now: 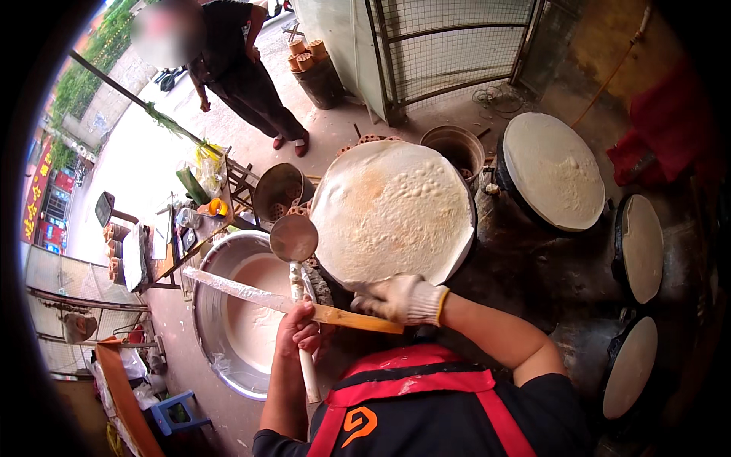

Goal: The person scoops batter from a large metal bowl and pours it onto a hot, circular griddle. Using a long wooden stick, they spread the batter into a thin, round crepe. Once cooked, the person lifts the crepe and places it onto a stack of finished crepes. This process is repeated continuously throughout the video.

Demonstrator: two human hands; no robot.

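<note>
My left hand (pixel 304 331) grips the white handle of a round metal ladle (pixel 293 236) together with a long flat wooden spreader (pixel 237 291), held over a large metal basin (pixel 204 312) of pale batter (pixel 253 335). My right hand (pixel 392 301), in a knit glove, is at the lower edge of the nearest griddle's thin round flatbread (pixel 392 213), close to the spreader's wooden end. Its fingers are blurred, so I cannot tell what, if anything, they hold. The flatbread is pale, bubbled and faintly browned.
More griddles with rounds (pixel 552 171) line the right. A person (pixel 244 84) stands beyond the stove. Buckets (pixel 316 87) of briquettes and an empty-looking pail (pixel 449 145) sit behind. A cluttered table (pixel 167 259) and blue stool (pixel 175 411) are at left, a mesh gate (pixel 449 46) at back.
</note>
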